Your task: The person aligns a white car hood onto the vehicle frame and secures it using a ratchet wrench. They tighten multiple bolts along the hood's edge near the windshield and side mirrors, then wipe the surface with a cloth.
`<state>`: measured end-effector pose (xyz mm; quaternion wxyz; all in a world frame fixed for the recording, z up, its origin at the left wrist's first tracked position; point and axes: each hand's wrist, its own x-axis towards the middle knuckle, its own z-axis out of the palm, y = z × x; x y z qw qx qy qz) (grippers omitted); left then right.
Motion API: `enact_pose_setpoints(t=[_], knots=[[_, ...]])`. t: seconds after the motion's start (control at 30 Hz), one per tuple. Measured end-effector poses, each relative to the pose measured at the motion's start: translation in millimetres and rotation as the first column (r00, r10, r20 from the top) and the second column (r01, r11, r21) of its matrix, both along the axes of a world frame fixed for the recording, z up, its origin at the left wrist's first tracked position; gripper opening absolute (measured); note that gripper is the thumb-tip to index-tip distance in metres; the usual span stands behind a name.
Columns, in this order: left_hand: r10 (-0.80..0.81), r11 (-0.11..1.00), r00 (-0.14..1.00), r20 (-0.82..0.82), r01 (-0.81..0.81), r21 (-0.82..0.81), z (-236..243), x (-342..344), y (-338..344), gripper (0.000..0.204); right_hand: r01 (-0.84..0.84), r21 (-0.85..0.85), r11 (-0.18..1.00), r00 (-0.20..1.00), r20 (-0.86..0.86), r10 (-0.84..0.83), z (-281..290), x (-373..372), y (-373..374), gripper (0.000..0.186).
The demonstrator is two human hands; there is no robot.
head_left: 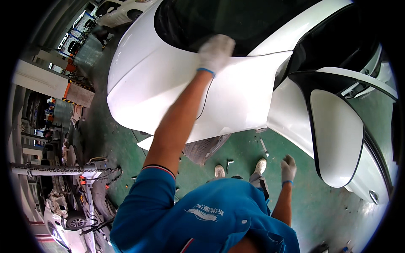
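Note:
My left hand (216, 52), in a white work glove with a blue cuff, is at the rear edge of the white car's hood (156, 80), by the base of the dark windshield (202, 25). Its fingers are blurred, and I cannot tell whether it touches the panel. Beside it, the white front fender (240, 97) stands out from the body at its lower edge, above the tire (204, 148). My right hand (289, 169), gloved too, hangs low at my side with curled fingers; whatever may be inside them is hidden. It touches nothing visible.
The car's door is swung open on the right, with its white mirror (337, 137) close to me. A wrench-like tool (264, 147) and another small metal tool (229, 165) lie on the green floor near my shoes. To the left are a chained metal beam (59, 169) and a dismantled car (63, 227).

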<state>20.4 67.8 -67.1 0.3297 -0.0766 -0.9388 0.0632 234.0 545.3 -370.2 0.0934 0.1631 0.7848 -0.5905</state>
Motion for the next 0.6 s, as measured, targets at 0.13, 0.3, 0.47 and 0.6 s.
enact_pose_setpoints(t=[0.13, 0.3, 0.47, 0.6], knots=[[0.011, 0.791, 0.975, 0.222, -0.144, 0.595, 2.0, 33.3, -57.8, 0.040, 0.559, -0.146, 0.816, 0.829, 0.084, -0.553, -24.2, 38.5, 152.3, 0.014], [0.031, 0.956, 0.991, 0.133, -0.068, 0.286, -26.8, 40.6, -36.0, 0.033, 0.745, 0.500, 0.442, 0.667, -0.568, -0.482, 73.5, -13.1, 320.3, 0.067], [0.020, 0.952, 0.980, 0.200, -0.080, 0.295, -25.8, 39.5, -38.3, 0.036, 0.781, 0.538, 0.318, 0.586, -0.454, -0.672, 151.5, -107.4, 357.8, 0.069], [-0.002, 0.945, 0.976, 0.219, -0.070, 0.320, -27.4, 36.4, -44.4, 0.038, 0.719, 0.603, 0.344, 0.643, -0.391, -0.658, 137.7, -118.4, 344.3, 0.068]])
